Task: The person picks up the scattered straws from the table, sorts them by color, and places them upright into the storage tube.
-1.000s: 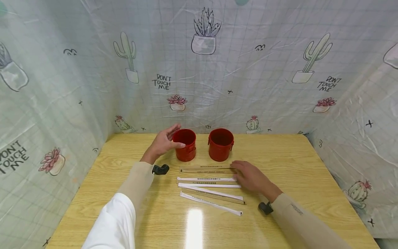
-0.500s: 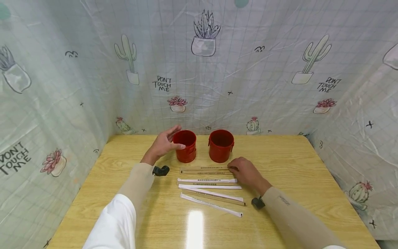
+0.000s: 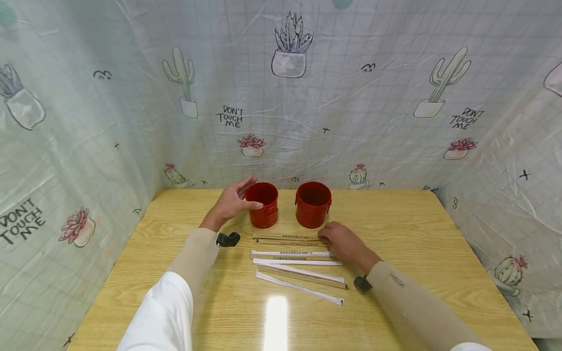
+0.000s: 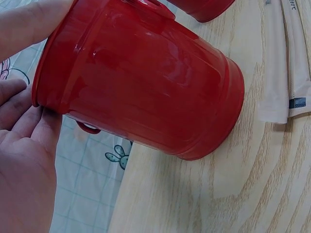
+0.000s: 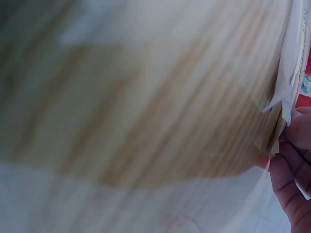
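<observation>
My left hand point(image 3: 229, 201) holds the left red bucket point(image 3: 264, 217) at its rim, the thumb on the near side and the fingers on the far side. In the left wrist view that glossy bucket point(image 4: 150, 82) fills the middle, with fingertips below its rim. My right hand point(image 3: 347, 246) pinches the right end of the farthest brown paper-wrapped straw point(image 3: 281, 235), which lies in front of the buckets. In the right wrist view, thumb and fingers point(image 5: 284, 187) meet at the wrapper ends. A second brown wrapped straw point(image 3: 285, 242) lies right beside it.
A second red bucket point(image 3: 311, 215) stands to the right of the held one. Nearer me lie several more wrapped straws, among them a white one point(image 3: 294, 262) and a slanted white one point(image 3: 298, 287). A cactus-print curtain point(image 3: 329, 97) surrounds the wooden table point(image 3: 395, 219).
My right hand has moved slightly left and away from me, its fingertips now on the farthest straw's end. The left hand and both buckets have stayed in place.
</observation>
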`<state>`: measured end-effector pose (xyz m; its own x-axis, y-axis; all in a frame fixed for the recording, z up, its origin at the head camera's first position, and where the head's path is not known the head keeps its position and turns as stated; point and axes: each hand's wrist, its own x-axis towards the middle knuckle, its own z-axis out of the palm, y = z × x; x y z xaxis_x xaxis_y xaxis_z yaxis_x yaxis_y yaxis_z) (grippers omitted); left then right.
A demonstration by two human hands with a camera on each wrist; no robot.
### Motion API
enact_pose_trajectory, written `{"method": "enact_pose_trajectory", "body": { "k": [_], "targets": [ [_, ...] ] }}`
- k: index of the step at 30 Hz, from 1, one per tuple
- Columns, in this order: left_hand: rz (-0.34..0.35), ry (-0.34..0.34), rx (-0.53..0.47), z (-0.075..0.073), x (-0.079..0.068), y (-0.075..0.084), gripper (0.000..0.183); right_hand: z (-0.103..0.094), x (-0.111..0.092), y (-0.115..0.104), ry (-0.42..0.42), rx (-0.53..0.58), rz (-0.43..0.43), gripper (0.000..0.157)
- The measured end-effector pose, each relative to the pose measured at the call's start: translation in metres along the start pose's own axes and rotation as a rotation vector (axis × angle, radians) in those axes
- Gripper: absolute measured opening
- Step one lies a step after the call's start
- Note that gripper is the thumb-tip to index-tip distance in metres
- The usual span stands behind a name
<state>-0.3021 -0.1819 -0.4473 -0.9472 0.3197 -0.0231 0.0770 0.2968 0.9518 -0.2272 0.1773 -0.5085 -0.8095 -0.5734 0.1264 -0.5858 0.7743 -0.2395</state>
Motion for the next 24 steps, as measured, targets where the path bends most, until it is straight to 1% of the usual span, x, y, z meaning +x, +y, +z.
{"method": "enact_pose_trajectory", "body": {
  "k": [6, 9, 11, 13, 17, 20, 24],
  "targets": [
    [-0.001, 0.005, 0.005, 0.001, 0.0, -0.001, 0.098, -0.004, 0.001, -0.005, -0.114, -0.184, -0.043, 0.02],
    [0.001, 0.004, 0.009, 0.001, -0.001, 0.0, 0.099, -0.006, 0.002, -0.006, -0.161, -0.232, -0.047, 0.02],
    [0.002, 0.004, 0.004, 0.001, -0.001, 0.0, 0.099, -0.007, 0.002, -0.007, -0.177, -0.245, -0.051, 0.019],
    [0.003, 0.004, 0.0, 0.001, -0.001, 0.0, 0.099, -0.009, 0.003, -0.009, -0.184, -0.252, -0.055, 0.018],
    [-0.002, 0.003, -0.004, 0.002, -0.002, 0.001, 0.098, -0.01, 0.001, -0.011, -0.181, -0.229, -0.029, 0.019],
    [-0.006, 0.003, 0.0, 0.002, -0.001, 0.001, 0.098, -0.011, -0.001, -0.011, -0.167, -0.216, -0.007, 0.02],
    [-0.003, 0.002, 0.003, 0.001, 0.0, 0.001, 0.098, -0.012, -0.003, -0.01, -0.134, -0.214, -0.006, 0.02]
  ]
}}
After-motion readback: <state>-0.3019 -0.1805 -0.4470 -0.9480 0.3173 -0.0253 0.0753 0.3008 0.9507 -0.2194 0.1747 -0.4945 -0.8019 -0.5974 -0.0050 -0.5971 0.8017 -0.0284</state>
